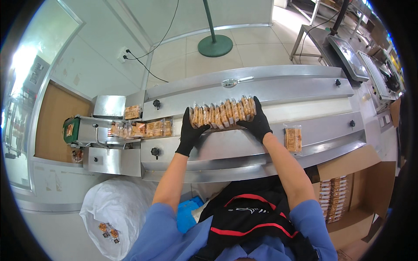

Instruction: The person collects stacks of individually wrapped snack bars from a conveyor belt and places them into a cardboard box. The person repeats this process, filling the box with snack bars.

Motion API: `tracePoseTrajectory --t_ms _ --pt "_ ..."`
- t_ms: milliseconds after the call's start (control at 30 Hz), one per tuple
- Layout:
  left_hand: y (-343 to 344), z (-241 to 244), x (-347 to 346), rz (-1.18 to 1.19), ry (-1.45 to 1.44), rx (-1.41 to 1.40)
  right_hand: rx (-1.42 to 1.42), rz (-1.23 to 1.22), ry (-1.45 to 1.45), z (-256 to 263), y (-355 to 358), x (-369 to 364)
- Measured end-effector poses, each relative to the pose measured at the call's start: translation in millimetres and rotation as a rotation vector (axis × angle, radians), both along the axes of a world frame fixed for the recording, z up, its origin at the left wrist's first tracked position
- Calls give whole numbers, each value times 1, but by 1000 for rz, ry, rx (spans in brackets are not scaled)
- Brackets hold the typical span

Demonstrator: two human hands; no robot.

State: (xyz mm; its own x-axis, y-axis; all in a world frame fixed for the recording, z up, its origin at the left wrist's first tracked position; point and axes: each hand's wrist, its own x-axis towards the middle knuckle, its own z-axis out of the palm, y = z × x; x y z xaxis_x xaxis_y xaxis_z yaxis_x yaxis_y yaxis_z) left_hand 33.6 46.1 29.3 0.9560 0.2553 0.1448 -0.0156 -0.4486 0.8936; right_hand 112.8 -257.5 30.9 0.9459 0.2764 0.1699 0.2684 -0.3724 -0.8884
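Between my two black-gloved hands is a row of several clear-wrapped snack packs (223, 112), standing on edge and pressed face to face. My left hand (192, 130) grips the left end of the row, and my right hand (258, 122) grips the right end. The row is over the steel conveyor table (228, 146); whether it touches the belt I cannot tell. More wrapped packs (159, 128) lie in a line on the belt to the left. One single pack (293, 139) lies flat on the steel ledge, right of my right forearm.
An open cardboard box (372, 182) at lower right holds stacked packs. A white plastic bag (114, 199) with a few packs stands at lower left. A magnifying-glass-shaped tool (230, 82) lies on the far ledge. Black knobs (156, 104) project from the table. A platform scale (348, 57) stands upper right.
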Motion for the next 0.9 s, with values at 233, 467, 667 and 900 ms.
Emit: tracePoseTrajectory --t_ms 233,467,667,900 --pt "-20 62 -7 125 -24 -14 -27 -103 43 93 -35 -8" --pt "-54 64 -42 -65 566 461 -729 -32 482 108 -65 -36" --pt "-92 92 -49 -14 550 576 -765 -150 325 97 -60 -61" --pt "-104 91 -44 -24 506 570 -545 -361 112 86 -66 -80"
